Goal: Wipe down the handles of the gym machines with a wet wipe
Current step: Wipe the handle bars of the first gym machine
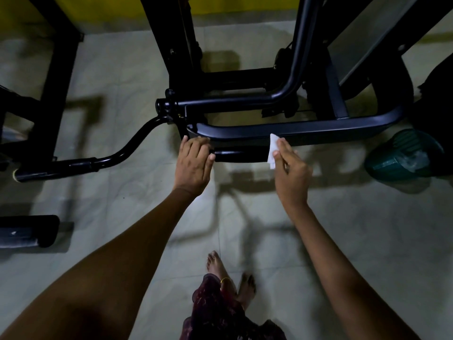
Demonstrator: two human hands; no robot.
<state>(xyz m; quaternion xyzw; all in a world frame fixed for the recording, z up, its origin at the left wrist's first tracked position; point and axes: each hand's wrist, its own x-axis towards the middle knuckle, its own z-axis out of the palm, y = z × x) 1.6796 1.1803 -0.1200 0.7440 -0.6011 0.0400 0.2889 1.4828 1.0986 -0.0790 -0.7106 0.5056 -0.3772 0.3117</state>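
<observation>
Head view looks down on a black gym machine, and its short dark handle (239,155) serves as the landmark. Left hand (195,164) sits at the handle's left end, fingers curled over the bar there, likely to steady it. Right hand (290,169) is at the handle's right end, pinching a white wipe (272,151) between thumb and fingers and holding it against the bar, seemingly ready to drag it along the grip. Just above the handle runs a thick curved frame tube (306,128). Right of the handle, near the frame, a green bin (402,155) stands on the tiled floor (122,217), perhaps for used wipes.
</observation>
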